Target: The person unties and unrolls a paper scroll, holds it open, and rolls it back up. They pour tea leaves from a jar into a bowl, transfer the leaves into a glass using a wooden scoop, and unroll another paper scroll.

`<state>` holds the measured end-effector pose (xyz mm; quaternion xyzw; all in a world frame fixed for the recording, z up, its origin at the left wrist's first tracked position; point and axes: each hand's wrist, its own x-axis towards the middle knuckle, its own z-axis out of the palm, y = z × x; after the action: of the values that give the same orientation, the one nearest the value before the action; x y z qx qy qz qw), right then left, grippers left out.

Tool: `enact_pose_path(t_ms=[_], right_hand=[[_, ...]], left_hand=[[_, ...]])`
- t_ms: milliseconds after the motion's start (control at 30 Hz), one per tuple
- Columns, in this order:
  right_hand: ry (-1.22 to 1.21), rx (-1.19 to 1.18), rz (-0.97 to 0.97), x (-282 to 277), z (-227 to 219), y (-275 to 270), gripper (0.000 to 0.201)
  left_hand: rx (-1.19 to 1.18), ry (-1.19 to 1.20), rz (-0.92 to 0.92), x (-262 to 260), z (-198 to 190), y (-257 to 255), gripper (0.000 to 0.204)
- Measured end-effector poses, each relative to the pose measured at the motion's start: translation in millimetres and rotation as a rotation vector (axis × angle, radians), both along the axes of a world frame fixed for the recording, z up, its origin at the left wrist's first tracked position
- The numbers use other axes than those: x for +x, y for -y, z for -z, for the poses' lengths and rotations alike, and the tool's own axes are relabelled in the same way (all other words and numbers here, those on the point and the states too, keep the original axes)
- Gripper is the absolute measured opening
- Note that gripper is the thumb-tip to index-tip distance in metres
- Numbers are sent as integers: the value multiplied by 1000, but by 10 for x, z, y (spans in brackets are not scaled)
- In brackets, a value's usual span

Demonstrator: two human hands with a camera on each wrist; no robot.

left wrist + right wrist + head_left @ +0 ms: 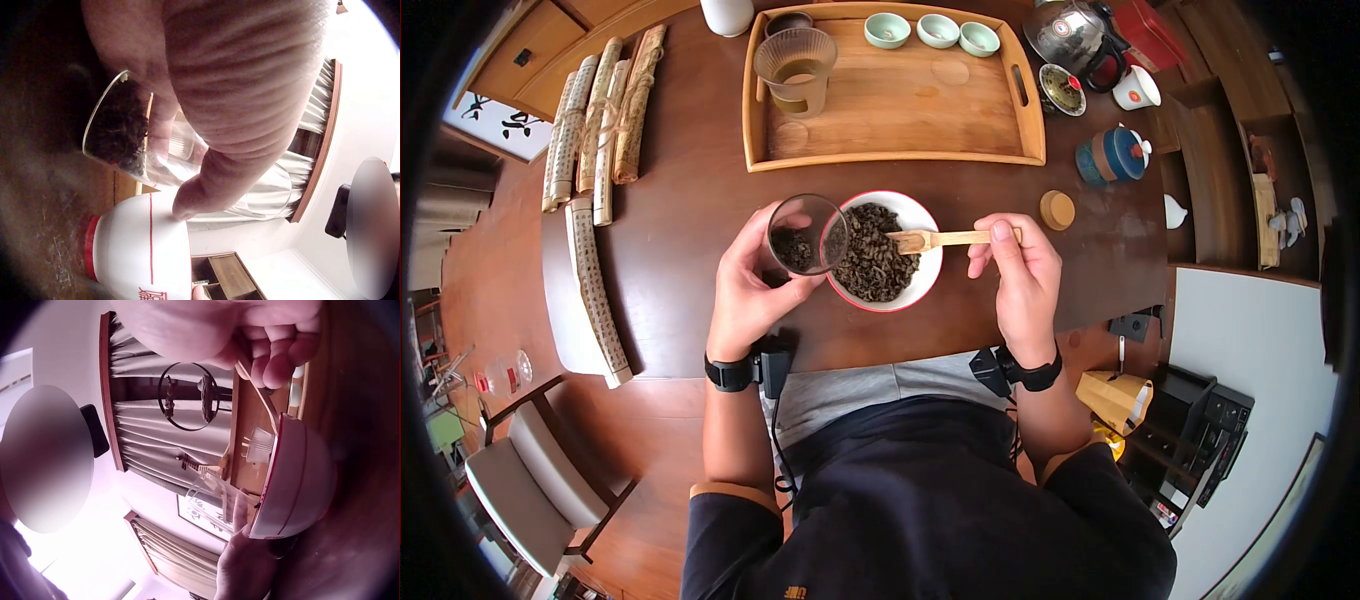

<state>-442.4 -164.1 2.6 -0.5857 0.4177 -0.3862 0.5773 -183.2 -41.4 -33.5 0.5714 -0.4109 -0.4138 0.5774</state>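
In the head view my left hand grips a clear glass cup above the bowl's left edge. Dark dried tea leaves lie in the cup's bottom, as the left wrist view also shows. The white bowl has a red rim and holds a heap of the same dark leaves. My right hand pinches the handle of a bamboo scoop between thumb and fingers. The scoop's head reaches over the rim onto the leaves. My left thumb overlaps the bowl's outer wall in the left wrist view.
Beyond the bowl lies a wooden tray with a glass pitcher and small green cups. Bamboo scrolls lie at left. To the right stand a round wooden lid, a blue jar and a kettle.
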Motion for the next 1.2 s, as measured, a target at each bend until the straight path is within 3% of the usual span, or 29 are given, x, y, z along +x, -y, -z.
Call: enact_pose_path(t_ms=[900, 1200], right_hand=[[311, 391, -9, -18, 144, -3, 26], [366, 410, 9, -46, 126, 25, 26]], left_hand=[[25, 3, -12, -2, -57, 9, 63], [19, 4, -8, 10, -58, 4, 64]])
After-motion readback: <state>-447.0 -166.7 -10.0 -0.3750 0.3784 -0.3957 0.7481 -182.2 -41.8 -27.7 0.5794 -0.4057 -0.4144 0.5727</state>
